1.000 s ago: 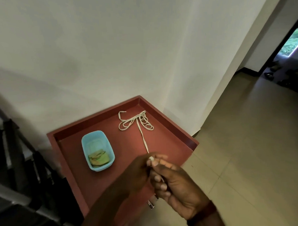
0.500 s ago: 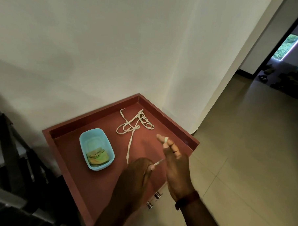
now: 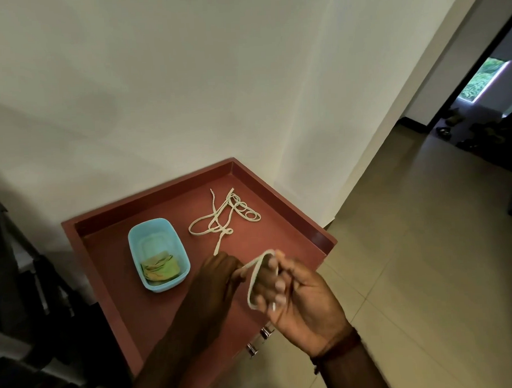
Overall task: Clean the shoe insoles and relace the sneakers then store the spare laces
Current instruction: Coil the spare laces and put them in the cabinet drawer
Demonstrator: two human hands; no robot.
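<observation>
So the white lace [image 3: 227, 231] is mostly a loose tangle of loops on the far right part of the red desk [image 3: 115, 282], just beyond both hands. From the tangle one strand runs toward the near side straight into the left hand [image 3: 220, 271], which pinches it between its fingertips. From there it stretches across the small gap to the right hand [image 3: 300, 291] and loops round that hand's curled fingers, so both hands are gripping the same lace, close together above the desk's near right part. The right wrist has a dark band [image 3: 340, 347] on it. Left of the hands, well apart from the lace, sits a light blue tub [image 3: 135, 243] with a folded greenish cloth [image 3: 159, 267] in it. Two small metal knobs [image 3: 259, 340] show on the desk's near edge, under the right hand
</observation>
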